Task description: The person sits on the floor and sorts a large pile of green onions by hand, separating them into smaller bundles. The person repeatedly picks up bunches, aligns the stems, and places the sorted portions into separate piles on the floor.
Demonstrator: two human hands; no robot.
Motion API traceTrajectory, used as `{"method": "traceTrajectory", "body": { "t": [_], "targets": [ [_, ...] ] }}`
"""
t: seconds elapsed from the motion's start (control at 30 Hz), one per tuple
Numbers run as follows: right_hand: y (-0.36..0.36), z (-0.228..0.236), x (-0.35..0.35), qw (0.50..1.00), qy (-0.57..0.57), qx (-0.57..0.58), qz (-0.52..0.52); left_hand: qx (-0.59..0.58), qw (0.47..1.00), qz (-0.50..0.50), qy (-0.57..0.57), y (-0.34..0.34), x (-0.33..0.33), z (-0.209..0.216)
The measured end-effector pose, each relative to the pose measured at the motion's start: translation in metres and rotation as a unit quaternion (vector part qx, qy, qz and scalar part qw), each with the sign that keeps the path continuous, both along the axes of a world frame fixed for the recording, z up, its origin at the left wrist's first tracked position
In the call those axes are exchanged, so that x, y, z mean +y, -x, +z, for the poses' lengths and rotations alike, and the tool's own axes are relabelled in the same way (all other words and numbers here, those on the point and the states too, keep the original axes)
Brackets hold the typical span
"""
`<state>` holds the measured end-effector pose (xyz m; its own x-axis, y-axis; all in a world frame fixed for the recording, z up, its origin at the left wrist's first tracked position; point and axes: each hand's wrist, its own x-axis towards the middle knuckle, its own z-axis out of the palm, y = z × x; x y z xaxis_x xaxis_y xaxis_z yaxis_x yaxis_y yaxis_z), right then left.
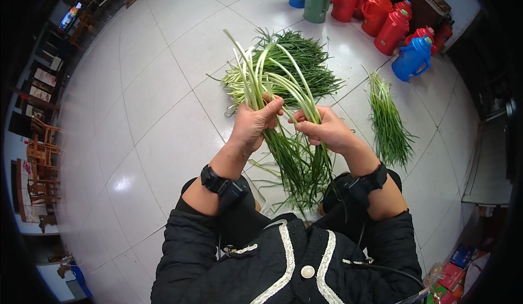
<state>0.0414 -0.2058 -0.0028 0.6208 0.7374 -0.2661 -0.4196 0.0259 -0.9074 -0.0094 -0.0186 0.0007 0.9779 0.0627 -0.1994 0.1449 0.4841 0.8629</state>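
Note:
Between my knees I hold long garlic chives (291,154), pale stalks up and green leaves hanging down. My left hand (256,121) is closed around one bunch of them, thumb pressed on the stalks. My right hand (325,130) is closed on a few stalks that arch over from the same bunch, its fingertips pinching near the left hand. Just beyond both hands a large pile of garlic chives (308,59) lies on the tiled floor, partly hidden by the held stalks. To the right lies a smaller, neater bunch of garlic chives (388,119), apart from my hands.
Several red thermos jugs (392,32) stand at the far right, with a green jug (317,0) and a blue jug (412,59) beside them. Loose leaves (267,168) lie on the floor near my feet. Wooden chairs (41,154) line the left side.

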Motion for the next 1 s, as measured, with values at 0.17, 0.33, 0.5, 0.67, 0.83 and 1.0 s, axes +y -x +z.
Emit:
{"method": "traceTrajectory", "body": {
  "t": [0.17,0.33,0.5,0.67,0.83,1.0],
  "targets": [
    [0.003,0.003,0.011,0.990,0.058,-0.107,-0.068,-0.010,0.998,0.001,-0.058,0.000,-0.001,0.003],
    [0.002,0.004,0.011,0.998,0.013,-0.048,-0.043,-0.031,0.997,-0.015,-0.076,0.002,0.003,0.006],
    [0.000,0.006,0.009,1.000,-0.013,0.000,-0.006,-0.041,0.995,-0.031,-0.083,0.002,0.008,0.006],
    [-0.001,0.008,0.008,0.999,-0.028,0.027,0.018,-0.062,0.992,-0.044,-0.102,0.003,0.013,0.005],
    [-0.005,0.009,0.003,1.000,0.012,0.013,0.012,-0.061,0.986,-0.054,-0.148,0.003,0.019,0.009],
    [-0.014,0.009,-0.011,0.999,0.034,-0.008,0.032,-0.051,0.996,0.041,-0.062,0.001,0.035,0.011]
  ]
}}
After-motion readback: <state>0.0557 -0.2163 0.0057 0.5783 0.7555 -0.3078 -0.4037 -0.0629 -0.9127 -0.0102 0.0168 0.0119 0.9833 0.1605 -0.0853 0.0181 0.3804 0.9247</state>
